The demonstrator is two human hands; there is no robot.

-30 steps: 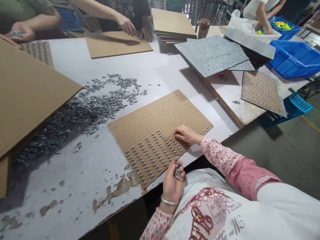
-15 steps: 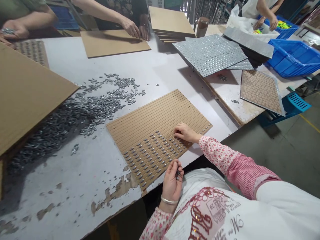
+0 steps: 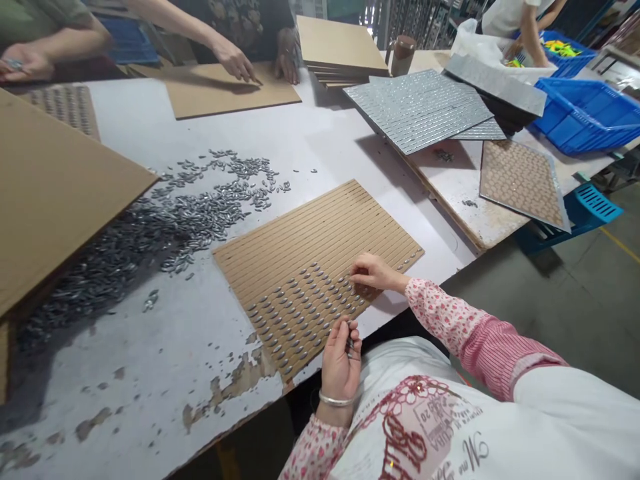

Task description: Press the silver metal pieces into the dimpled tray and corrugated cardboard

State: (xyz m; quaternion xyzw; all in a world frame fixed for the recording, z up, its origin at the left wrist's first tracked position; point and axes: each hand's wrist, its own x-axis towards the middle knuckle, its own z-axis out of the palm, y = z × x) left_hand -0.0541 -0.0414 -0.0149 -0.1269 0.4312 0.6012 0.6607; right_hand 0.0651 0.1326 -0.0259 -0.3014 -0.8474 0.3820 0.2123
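A grooved brown board (image 3: pixel 320 227) lies at the table's near edge, with rows of small grey spindle-shaped pieces (image 3: pixel 299 312) set along its near part. My left hand (image 3: pixel 342 357), wearing a bracelet, is curled around several of these pieces just off the board's near edge. Over the board's right part, my right hand (image 3: pixel 373 272) has thumb and fingers pinched together, touching or just above the grooves beside the rows. Whatever lies between its fingertips is too small to make out. A large loose heap of the same grey pieces (image 3: pixel 165 227) spreads to the left of the board.
Brown sheets (image 3: pixel 65 180) overhang the heap at left. Across the table, a person's hand (image 3: pixel 235 61) rests over a plain board (image 3: pixel 200 93). Silver grooved panels (image 3: pixel 420 100), stacked boards (image 3: pixel 343 43), a brown mug (image 3: pixel 403 55) and blue baskets (image 3: pixel 585 110) stand farther right.
My right hand has shifted slightly right and down over the board. My left hand has moved a little up and left. The hand across the table has slid left over its board.
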